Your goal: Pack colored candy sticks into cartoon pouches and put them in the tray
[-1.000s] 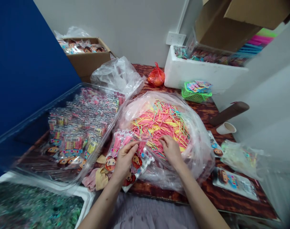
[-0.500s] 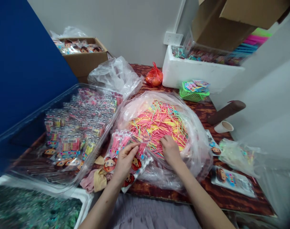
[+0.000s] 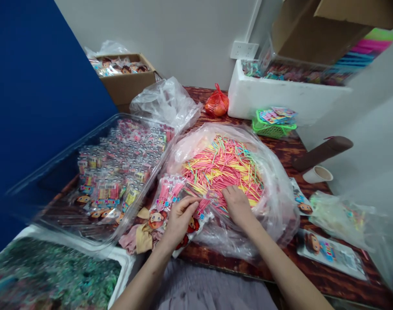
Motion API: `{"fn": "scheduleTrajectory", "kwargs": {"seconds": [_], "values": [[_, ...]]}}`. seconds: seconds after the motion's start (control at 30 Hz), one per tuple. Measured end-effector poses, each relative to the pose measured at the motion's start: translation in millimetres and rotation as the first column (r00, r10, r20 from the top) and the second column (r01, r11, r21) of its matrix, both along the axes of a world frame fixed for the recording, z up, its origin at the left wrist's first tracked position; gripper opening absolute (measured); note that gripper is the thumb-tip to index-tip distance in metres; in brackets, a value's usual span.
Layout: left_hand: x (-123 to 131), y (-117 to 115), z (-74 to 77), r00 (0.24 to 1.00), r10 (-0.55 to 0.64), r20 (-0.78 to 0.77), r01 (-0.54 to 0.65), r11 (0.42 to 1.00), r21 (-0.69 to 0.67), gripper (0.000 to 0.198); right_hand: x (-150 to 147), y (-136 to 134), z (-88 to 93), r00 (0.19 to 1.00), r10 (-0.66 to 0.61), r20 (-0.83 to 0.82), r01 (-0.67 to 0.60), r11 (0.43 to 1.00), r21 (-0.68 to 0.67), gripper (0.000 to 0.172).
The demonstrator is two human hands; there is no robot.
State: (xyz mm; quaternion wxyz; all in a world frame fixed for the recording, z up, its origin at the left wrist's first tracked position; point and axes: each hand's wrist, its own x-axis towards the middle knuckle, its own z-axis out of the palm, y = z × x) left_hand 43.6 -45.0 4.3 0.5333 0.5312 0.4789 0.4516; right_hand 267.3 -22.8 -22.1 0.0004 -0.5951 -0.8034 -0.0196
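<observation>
A large clear plastic bag (image 3: 280, 206) lies open in front of me, heaped with thin pink, yellow, green and blue sticks (image 3: 222, 168). My left hand (image 3: 182, 217) pinches the edge of a small printed packet, part of a group of packets (image 3: 166, 196) with a cartoon face and pink sticks inside. At the near edge of the heap is my right hand (image 3: 238, 206), its fingers curled down over the sticks and close to the packet's mouth. What those fingers hold is hidden.
On the left stands a clear tub (image 3: 145, 185) of filled packets. Below it is a white foam box (image 3: 122, 262). A brown bottle (image 3: 325, 150), paper cup (image 3: 317, 174) and flat printed packet (image 3: 330, 254) sit right; behind are a green basket (image 3: 274, 129) and red bag (image 3: 217, 103).
The whole view has shifted, so things appear farther right. My right hand has drawn slightly nearer to the packet held by my left hand, which keeps its pinch.
</observation>
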Motion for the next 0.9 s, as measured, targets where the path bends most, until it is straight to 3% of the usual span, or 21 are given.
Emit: {"fn": "scheduleTrajectory", "kwargs": {"seconds": [0.1,0.17,0.23,0.3,0.37,0.43,0.57,0.77,0.9], "values": [[2,-2,2.4,1.000,-0.012,0.001,0.012,1.000,0.006,0.020,5,4,4.3,0.993,0.041,-0.109,-0.042,0.999,-0.005,0.023],[2,-4,2.3,1.000,-0.006,-0.002,0.006,1.000,0.005,0.019,7,5,15.9,0.937,0.012,-0.350,0.003,0.999,0.044,0.031],[1,-5,1.1,1.000,0.002,-0.006,-0.002,1.000,-0.003,0.018,3,3,36.0,0.738,-0.027,-0.675,0.114,0.990,0.085,0.030],[1,-5,0.1,1.000,0.010,-0.003,-0.011,1.000,-0.015,0.018,-9,-1,61.2,0.408,-0.040,-0.912,0.236,0.970,0.063,0.023],[2,-5,0.4,1.000,0.013,0.003,-0.013,1.000,-0.021,0.018,-25,-7,84.0,0.134,-0.016,-0.991,0.329,0.944,0.029,0.019],[3,-4,2.1,1.000,0.004,0.005,-0.003,1.000,-0.022,0.017,-42,-13,97.6,0.019,0.022,-1.000,0.379,0.925,0.028,0.017],[3,-5,6.1,1.000,-0.017,0.016,0.017,0.999,-0.034,0.019,-60,-20,95.1,0.010,-0.010,-1.000,0.313,0.950,-0.007,0.011],[-1,-6,3.6,0.998,0.051,0.043,-0.046,0.994,-0.101,0.020,-57,-19,82.4,0.023,-0.088,-0.996,0.274,0.959,-0.078,0.009],[-4,-7,-1.4,0.994,0.063,0.085,-0.054,0.993,-0.109,0.019,-60,-15,81.2,0.036,-0.159,-0.987,0.133,0.979,-0.153,0.006]]}}
